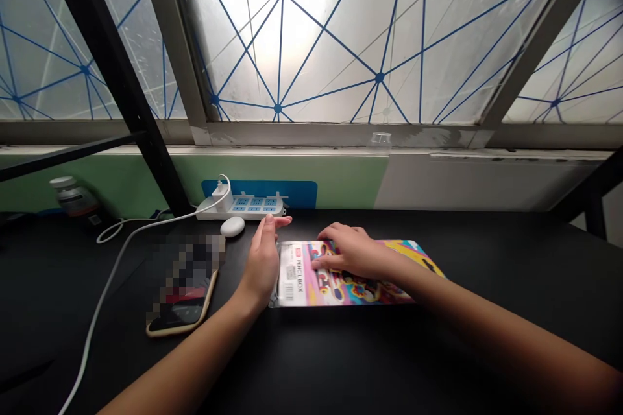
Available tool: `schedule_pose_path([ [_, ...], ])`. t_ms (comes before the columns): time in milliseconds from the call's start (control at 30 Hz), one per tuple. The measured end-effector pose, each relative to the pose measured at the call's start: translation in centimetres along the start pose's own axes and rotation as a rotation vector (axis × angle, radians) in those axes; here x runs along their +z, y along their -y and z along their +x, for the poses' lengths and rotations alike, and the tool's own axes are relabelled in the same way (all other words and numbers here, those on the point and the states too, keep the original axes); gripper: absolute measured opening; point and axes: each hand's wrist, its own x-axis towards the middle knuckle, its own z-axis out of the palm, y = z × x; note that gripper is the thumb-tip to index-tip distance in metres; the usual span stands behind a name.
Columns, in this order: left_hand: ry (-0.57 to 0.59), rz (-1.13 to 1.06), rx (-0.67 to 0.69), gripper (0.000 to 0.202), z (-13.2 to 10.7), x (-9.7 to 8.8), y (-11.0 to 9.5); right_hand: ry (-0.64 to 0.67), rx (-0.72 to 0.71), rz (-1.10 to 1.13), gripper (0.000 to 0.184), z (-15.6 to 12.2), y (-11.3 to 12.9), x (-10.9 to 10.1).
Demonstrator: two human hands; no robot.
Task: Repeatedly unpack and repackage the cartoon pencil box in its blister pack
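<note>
A colourful pencil box [389, 259] in clear wrapping lies flat on the black desk [438, 350], its label end pointing left. My left hand [265, 256] stands on edge against the box's left end, fingers stretched straight and together. My right hand [353, 251] rests on top of the box, fingers curled down onto its lid near the left half. Neither hand lifts the box.
A phone [182, 301] lies left of my left hand. Behind it sit a small white case [232, 226] and a white power strip [243, 206] with a charger and cable [111, 272]. A bottle [73, 196] stands at the far left under the window.
</note>
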Motion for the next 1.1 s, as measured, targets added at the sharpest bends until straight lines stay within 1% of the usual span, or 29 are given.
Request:
schedule_pose_path([
  [100, 0.048, 0.079, 0.017, 0.053, 0.0, -0.2, -0.5, -0.007, -0.060, -0.032, 0.058, 1.0, 2.0, 0.4],
  [167, 0.119, 0.155, 0.043, 0.044, -0.1, -0.3, -0.8, -0.048, -0.084, -0.061, 0.057, 0.9, 2.3, 0.4],
  [200, 0.159, 0.194, 0.063, 0.039, -0.2, -0.3, -0.9, -0.072, -0.089, -0.074, 0.057, 0.7, 2.0, 0.3],
  [233, 0.198, 0.227, 0.086, 0.035, -0.4, -0.3, -1.0, -0.092, -0.091, -0.084, 0.056, 0.2, 1.5, 0.1],
  [300, 0.288, 0.333, 0.155, 0.035, -0.7, -0.4, -1.1, -0.128, -0.085, -0.096, 0.051, -1.0, -0.3, -0.3],
  [400, 0.424, 0.593, 0.253, 0.036, -1.1, -0.4, -1.4, -0.184, -0.028, -0.071, 0.045, -3.2, -4.1, -0.8],
  [467, 0.461, 0.717, 0.283, 0.036, -1.2, -0.3, -1.6, -0.192, 0.050, -0.002, 0.045, -4.6, -6.6, -1.1],
  [533, 0.457, 0.740, 0.304, 0.036, -1.2, -0.3, -1.8, -0.176, 0.134, 0.086, 0.046, -5.6, -8.3, -1.2],
  [600, 0.452, 0.751, 0.331, 0.038, -1.1, -0.3, -1.9, -0.164, 0.161, 0.130, 0.045, -6.0, -9.0, -1.2],
  [733, 0.466, 0.821, 0.361, 0.045, -0.7, -0.4, -1.8, -0.216, 0.072, 0.058, 0.039, -6.0, -8.3, -0.7],
  [800, 0.460, 0.852, 0.397, 0.048, -0.6, -0.5, -1.6, -0.253, 0.042, 0.020, 0.038, -6.0, -7.8, -0.5],
  [867, 0.423, 0.866, 0.467, 0.051, -0.4, -0.5, -1.3, -0.301, 0.023, -0.003, 0.038, -6.1, -7.6, -0.4],
  [967, 0.330, 0.862, 0.611, 0.056, -0.4, -0.5, -1.2, -0.398, -0.002, -0.036, 0.039, -6.2, -7.7, -0.6],
  [1033, 0.277, 0.859, 0.698, 0.061, -0.6, -0.5, -1.4, -0.472, -0.035, -0.067, 0.041, -6.3, -7.8, -0.9],
  [1100, 0.221, 0.869, 0.761, 0.062, -0.8, -0.5, -2.0, -0.542, -0.071, -0.102, 0.044, -6.6, -7.5, -1.3],
])
